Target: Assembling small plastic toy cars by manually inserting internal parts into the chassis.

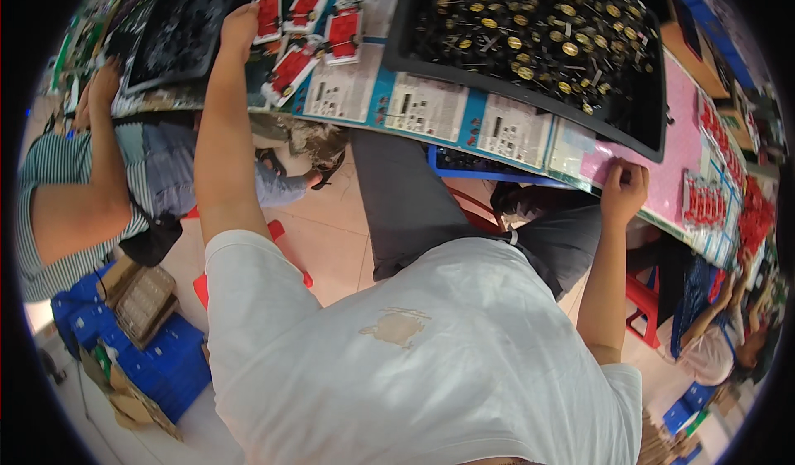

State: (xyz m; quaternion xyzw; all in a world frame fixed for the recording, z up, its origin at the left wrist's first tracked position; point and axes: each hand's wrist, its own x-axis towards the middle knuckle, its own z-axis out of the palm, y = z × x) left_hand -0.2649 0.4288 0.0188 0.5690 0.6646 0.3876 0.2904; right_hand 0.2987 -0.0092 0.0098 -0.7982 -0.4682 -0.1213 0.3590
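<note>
At the far left of the table, my left hand [239, 28] is closed at the edge of a red and white toy car part [268, 14]. Several similar toy car parts lie close beside it, among them one [343, 33] to the right and a tilted one [293, 71] nearer to me. My right hand [624, 192] rests by the table's near edge at the right, over a pink sheet [654, 163]. Its fingers are curled in, and whatever they hold, if anything, is hidden.
A big black tray [530, 105] of small gold and black wheel-like parts and pins fills the table's middle. Another dark tray [178, 43] stands at left, by a co-worker in a striped shirt [91, 183]. Bagged red parts [705, 202] lie at right. Blue boxes [166, 366] stand lower left.
</note>
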